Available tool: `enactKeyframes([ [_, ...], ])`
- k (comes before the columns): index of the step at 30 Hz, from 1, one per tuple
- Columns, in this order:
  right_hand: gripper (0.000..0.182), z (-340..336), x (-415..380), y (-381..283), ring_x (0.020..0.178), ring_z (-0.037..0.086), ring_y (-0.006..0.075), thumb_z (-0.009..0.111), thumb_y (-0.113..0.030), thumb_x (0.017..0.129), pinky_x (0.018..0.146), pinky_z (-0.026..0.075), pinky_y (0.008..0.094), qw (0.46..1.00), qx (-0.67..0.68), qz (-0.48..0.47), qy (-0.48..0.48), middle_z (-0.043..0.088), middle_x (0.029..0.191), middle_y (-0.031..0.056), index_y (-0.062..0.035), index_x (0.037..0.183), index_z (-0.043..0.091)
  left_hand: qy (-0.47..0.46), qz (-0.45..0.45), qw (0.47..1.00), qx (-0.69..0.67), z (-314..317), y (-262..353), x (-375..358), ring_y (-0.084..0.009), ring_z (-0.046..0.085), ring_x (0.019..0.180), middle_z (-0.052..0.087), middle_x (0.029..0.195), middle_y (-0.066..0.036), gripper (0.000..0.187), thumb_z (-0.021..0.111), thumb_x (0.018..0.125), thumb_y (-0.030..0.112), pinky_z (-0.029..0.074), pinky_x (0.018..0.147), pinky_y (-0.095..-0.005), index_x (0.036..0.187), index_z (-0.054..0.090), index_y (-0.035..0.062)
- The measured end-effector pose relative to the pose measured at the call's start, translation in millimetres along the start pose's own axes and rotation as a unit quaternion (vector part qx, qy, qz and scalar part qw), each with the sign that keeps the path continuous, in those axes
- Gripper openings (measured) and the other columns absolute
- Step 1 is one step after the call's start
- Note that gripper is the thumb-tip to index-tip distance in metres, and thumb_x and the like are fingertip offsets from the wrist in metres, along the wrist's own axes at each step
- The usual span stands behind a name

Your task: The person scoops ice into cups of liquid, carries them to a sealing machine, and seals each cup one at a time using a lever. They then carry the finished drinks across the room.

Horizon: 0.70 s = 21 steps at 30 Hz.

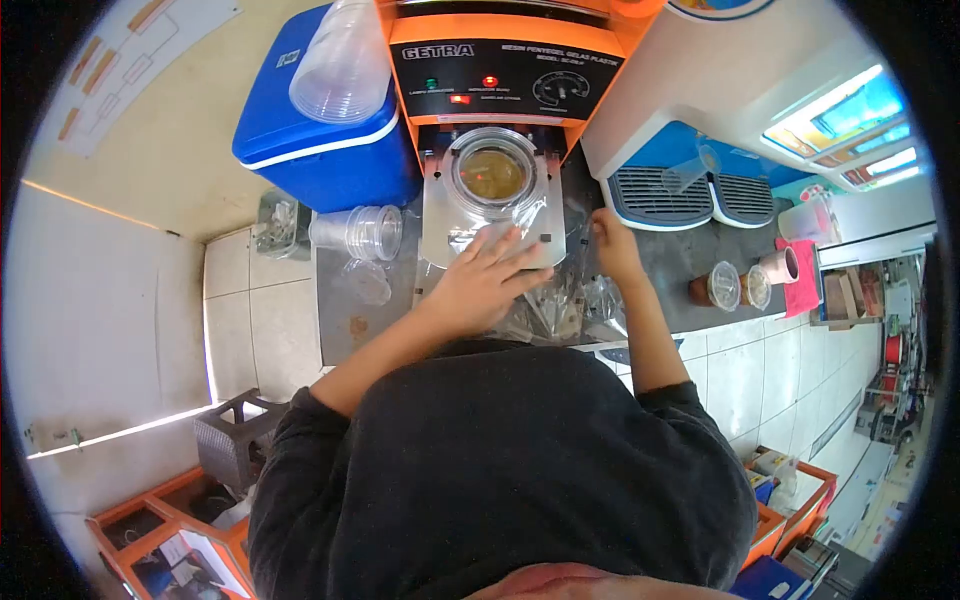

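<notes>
An orange and black cup sealing machine (pixel 500 75) stands at the top centre, with a red light lit. In its metal tray (pixel 440 215) sits a cup of yellowish drink (pixel 492 175). My left hand (pixel 485 280) lies with fingers spread on clear plastic film (pixel 545 305) at the tray's front edge. To the right of the tray, my right hand (pixel 615 245) has its fingers curled together at the film's edge; what they pinch is too small to make out.
A blue cooler box (pixel 320 150) with stacked clear cups (pixel 345 70) stands left of the machine. More cups (pixel 360 232) lie below it. On the right are a drip tray unit (pixel 660 195), filled cups (pixel 722 286) and a pink cloth (pixel 800 290).
</notes>
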State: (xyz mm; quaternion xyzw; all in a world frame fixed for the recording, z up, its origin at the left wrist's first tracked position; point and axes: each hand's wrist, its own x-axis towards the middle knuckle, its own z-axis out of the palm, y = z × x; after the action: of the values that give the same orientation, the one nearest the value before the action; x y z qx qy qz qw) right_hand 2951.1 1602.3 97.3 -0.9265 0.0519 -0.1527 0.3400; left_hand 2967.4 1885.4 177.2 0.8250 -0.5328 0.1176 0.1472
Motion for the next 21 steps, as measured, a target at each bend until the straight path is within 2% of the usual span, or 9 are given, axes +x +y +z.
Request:
enactKeyframes([
  [2, 0.013, -27, 3, -33, 0.078, 0.060, 0.0347, 0.051, -0.016, 0.087, 0.065, 0.047, 0.0370, 0.997, 0.058, -0.028, 0.043, 0.061, 0.083, 0.0164, -0.0054, 0.095, 0.054, 0.017, -0.045, 0.996, -0.077, -25, 0, -14, -0.0361, 0.029, 0.129, 0.034, 0.139, -0.011, 0.047, 0.058, 0.077, 0.025, 0.017, 0.102, -0.0586, 0.122, 0.049, 0.0166],
  [4, 0.015, -52, 6, -79, 0.078, 0.060, 0.0349, 0.050, -0.017, 0.088, 0.066, 0.047, 0.0350, 0.994, 0.088, -0.029, 0.051, 0.061, 0.082, 0.0159, -0.0058, 0.096, 0.056, 0.152, -0.199, 0.966, -0.057, -22, -22, -20, -0.0416, 0.024, 0.129, 0.033, 0.139, -0.015, 0.043, 0.062, 0.074, 0.031, 0.015, 0.100, -0.0615, 0.114, 0.055, 0.0164],
  [5, 0.016, -62, 9, -102, 0.078, 0.060, 0.0345, 0.051, -0.018, 0.087, 0.066, 0.047, 0.0357, 0.997, 0.063, -0.032, 0.008, 0.061, 0.081, 0.0155, -0.0061, 0.097, 0.056, 0.215, -0.276, 0.936, -0.047, -19, -32, -20, -0.0443, 0.021, 0.129, 0.032, 0.139, -0.016, 0.041, 0.064, 0.073, 0.034, 0.014, 0.099, -0.0630, 0.110, 0.057, 0.0163],
  [8, 0.017, -74, 29, -163, 0.077, 0.060, 0.0321, 0.052, -0.017, 0.085, 0.066, 0.046, 0.0358, 0.992, -0.033, -0.066, -0.103, 0.062, 0.079, 0.0135, -0.0057, 0.096, 0.058, 0.154, -0.388, 0.906, -0.069, -18, -50, -3, -0.0506, 0.013, 0.129, 0.033, 0.137, -0.019, 0.028, 0.065, 0.073, 0.036, 0.013, 0.099, -0.0632, 0.091, 0.065, 0.0144],
  [11, 0.013, -56, 50, -201, 0.077, 0.060, 0.0292, 0.053, -0.014, 0.083, 0.065, 0.046, 0.0349, 0.969, -0.138, -0.119, -0.165, 0.063, 0.082, 0.0107, -0.0053, 0.089, 0.060, 0.155, -0.395, 0.895, -0.135, -1, -58, 3, -0.0486, 0.017, 0.127, 0.035, 0.136, -0.015, 0.024, 0.068, 0.071, 0.036, 0.016, 0.097, -0.0633, 0.074, 0.067, 0.0121],
  [14, 0.013, -36, 67, -224, 0.079, 0.061, 0.0303, 0.054, -0.015, 0.080, 0.067, 0.047, 0.0384, 0.948, -0.218, -0.145, -0.179, 0.064, 0.085, 0.0096, -0.0093, 0.088, 0.063, 0.221, -0.376, 0.884, -0.170, 15, -60, -3, -0.0430, 0.033, 0.119, 0.041, 0.134, -0.011, 0.023, 0.069, 0.070, 0.034, 0.023, 0.093, -0.0597, 0.071, 0.065, 0.0110],
  [16, 0.014, -29, 75, -239, 0.080, 0.061, 0.0302, 0.054, -0.015, 0.078, 0.069, 0.048, 0.0398, 0.924, -0.296, -0.154, -0.188, 0.065, 0.086, 0.0088, -0.0122, 0.088, 0.065, 0.226, -0.376, 0.882, -0.170, 17, -59, -4, -0.0391, 0.034, 0.117, 0.042, 0.132, -0.008, 0.021, 0.070, 0.069, 0.032, 0.027, 0.089, -0.0559, 0.071, 0.066, 0.0116],
  [19, 0.016, -21, 87, -265, 0.080, 0.062, 0.0294, 0.056, -0.017, 0.076, 0.072, 0.049, 0.0397, 0.881, -0.373, -0.134, -0.257, 0.065, 0.086, 0.0088, -0.0145, 0.089, 0.066, 0.236, -0.383, 0.878, -0.162, 16, -54, -3, -0.0359, 0.036, 0.114, 0.045, 0.129, -0.006, 0.020, 0.070, 0.069, 0.031, 0.029, 0.086, -0.0532, 0.071, 0.065, 0.0114],
  [21, 0.018, -4, 92, -263, 0.081, 0.063, 0.0293, 0.056, -0.013, 0.074, 0.067, 0.051, 0.0395, 0.855, -0.414, -0.138, -0.282, 0.065, 0.087, 0.0124, -0.0097, 0.087, 0.066, 0.242, -0.384, 0.877, -0.159, 16, -54, -4, -0.0351, 0.036, 0.114, 0.047, 0.126, -0.005, 0.019, 0.070, 0.069, 0.029, 0.028, 0.085, -0.0527, 0.070, 0.065, 0.0109],
])
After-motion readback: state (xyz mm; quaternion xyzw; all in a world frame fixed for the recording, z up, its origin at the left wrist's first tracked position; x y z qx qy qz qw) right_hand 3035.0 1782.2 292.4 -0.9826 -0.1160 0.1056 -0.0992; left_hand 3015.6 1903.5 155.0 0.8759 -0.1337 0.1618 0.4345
